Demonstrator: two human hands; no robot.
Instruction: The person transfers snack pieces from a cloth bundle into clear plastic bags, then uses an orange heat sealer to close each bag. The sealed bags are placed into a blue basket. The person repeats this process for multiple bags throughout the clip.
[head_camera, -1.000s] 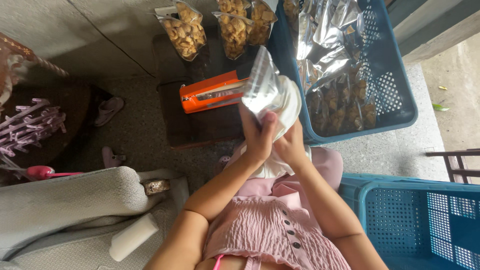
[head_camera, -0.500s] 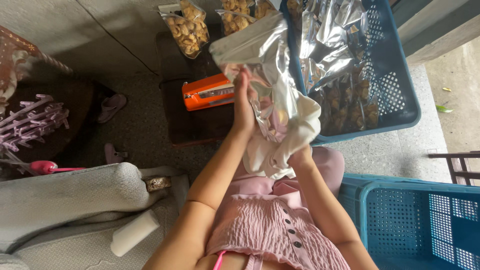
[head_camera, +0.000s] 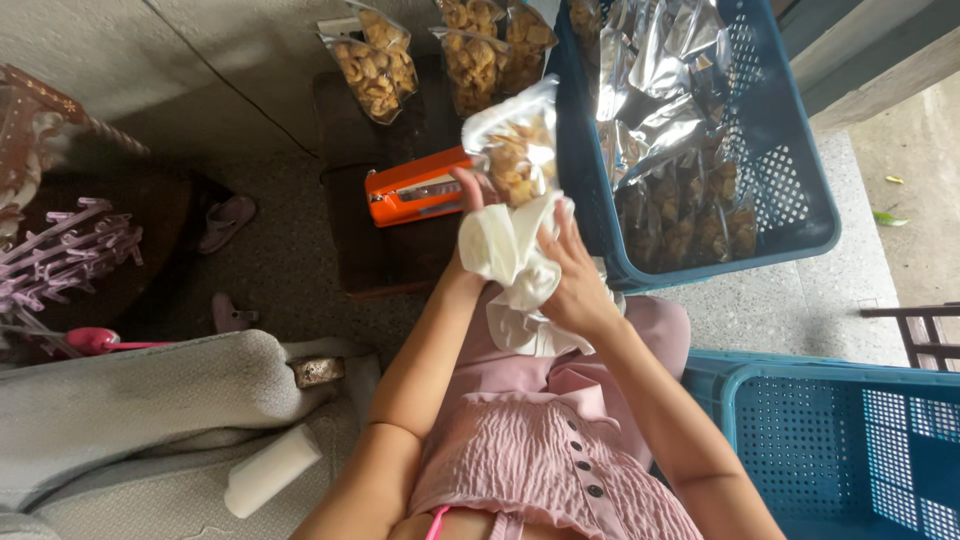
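White cloth (head_camera: 510, 250) wraps a snack bag (head_camera: 515, 150), both hands (head_camera: 570, 275) raised, clamped on it.

The left hand (head_camera: 468, 192) holds a clear snack bag (head_camera: 515, 150) upright above a white cloth (head_camera: 505, 250). The right hand (head_camera: 575, 280) presses on the cloth. An orange sealer (head_camera: 415, 192) sits just beside them, a blue crate (head_camera: 790, 200) to the right.

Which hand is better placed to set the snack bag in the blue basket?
Left, probably. The left hand holds the bag up right beside the basket; the right hand is pressed on the white cloth below.
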